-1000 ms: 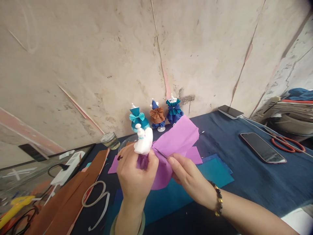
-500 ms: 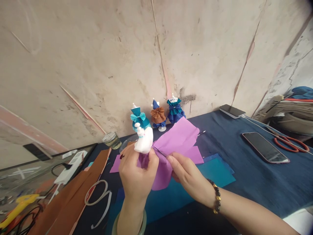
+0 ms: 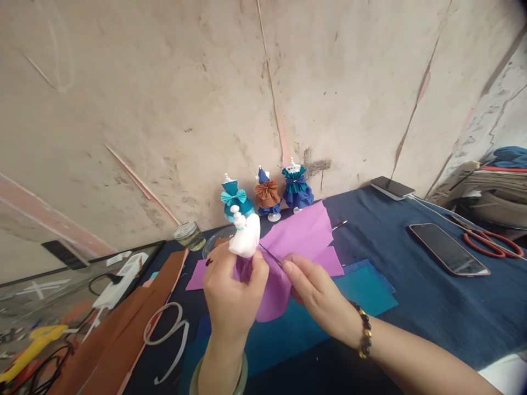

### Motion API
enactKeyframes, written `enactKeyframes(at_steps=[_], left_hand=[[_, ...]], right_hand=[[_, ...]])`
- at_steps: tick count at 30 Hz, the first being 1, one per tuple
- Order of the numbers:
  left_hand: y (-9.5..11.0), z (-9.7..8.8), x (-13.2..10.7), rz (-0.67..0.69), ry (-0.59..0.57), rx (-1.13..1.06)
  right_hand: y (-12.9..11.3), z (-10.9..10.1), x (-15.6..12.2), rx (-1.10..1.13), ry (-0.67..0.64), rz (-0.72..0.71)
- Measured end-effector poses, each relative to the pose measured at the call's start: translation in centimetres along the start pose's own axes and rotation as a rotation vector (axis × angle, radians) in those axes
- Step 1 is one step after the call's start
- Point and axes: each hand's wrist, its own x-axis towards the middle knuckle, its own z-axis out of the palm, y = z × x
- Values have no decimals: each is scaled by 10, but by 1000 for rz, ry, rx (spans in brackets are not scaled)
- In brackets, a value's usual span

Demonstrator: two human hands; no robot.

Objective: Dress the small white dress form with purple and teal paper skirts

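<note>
My left hand [image 3: 233,285] is closed round a miniature white dress form [image 3: 246,236], its lower part hidden by my fingers. A purple sheet [image 3: 302,233], cloth or crepe paper, is gathered at my thumb and spreads out to the right. My right hand [image 3: 310,282] pinches a thin dark pointed tool [image 3: 270,254], perhaps tweezers. The tool's tip meets the gathered purple folds beside the dress form. Behind stand small dress forms in teal [image 3: 235,198], brown and blue [image 3: 267,192], and dark teal and blue [image 3: 297,186].
Teal sheets [image 3: 366,291] lie under my hands. To the left are a glass jar [image 3: 189,236], a white ribbon coil [image 3: 148,329], brown sheets [image 3: 119,323], a power strip [image 3: 121,280] and a yellow glue gun [image 3: 35,348]. Phones [image 3: 448,249] and orange-handled scissors [image 3: 492,245] lie right.
The far part of the purple sheet has shifted slightly and its outline differs. Both hands keep nearly the same pose, and the whole view has moved a little.
</note>
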Motion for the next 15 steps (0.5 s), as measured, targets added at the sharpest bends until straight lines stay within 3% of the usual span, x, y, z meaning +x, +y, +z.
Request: enactKeyframes(at_steps=[9,13,15], left_hand=[[-1,-1,6,-128,-27,-11],[-14,-3,13,-273,-127,-57],[-25,-5,17,-336,-214,-91]], right_hand=[[3,-4,-8,45,-41,15],[-4,-16,-20,4,-97,8],[-10,-29,-22,-48,-49,1]])
